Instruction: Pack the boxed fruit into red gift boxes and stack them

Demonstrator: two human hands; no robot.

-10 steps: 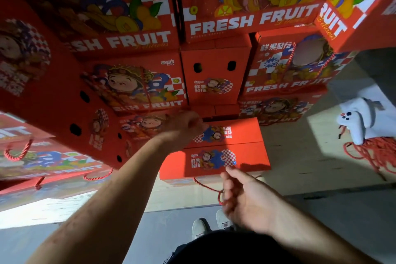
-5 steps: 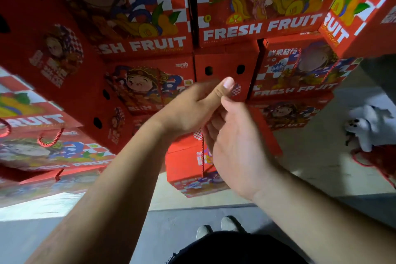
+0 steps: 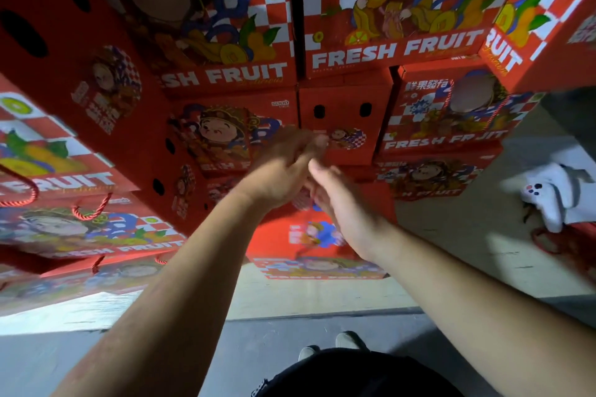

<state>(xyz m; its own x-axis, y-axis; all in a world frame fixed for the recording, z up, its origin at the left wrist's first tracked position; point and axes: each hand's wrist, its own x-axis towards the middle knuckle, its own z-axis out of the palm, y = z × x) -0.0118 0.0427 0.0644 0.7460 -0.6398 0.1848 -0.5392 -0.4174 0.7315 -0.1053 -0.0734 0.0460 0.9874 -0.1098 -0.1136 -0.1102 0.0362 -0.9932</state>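
A red gift box [image 3: 277, 237] printed with a cartoon figure hangs tilted just above the floor, in front of the stacked boxes. My left hand [image 3: 280, 171] and my right hand [image 3: 345, 206] meet right above it, with fingers curled where its red rope handle [image 3: 311, 203] comes up. Only a short piece of the rope shows between them, and my left hand is blurred. Behind them rises a wall of stacked red "FRESH FRUIT" gift boxes [image 3: 345, 100].
More red boxes with rope handles [image 3: 80, 229] lie stacked at the left. A white plush toy [image 3: 554, 193] and a heap of red rope [image 3: 574, 245] lie on the floor at the right. My shoes [image 3: 325, 345] stand on the grey floor below.
The box lay on the floor a second ago. Both hands came together on its rope, and it now hangs lifted and tilted. My view has tilted slightly upward.
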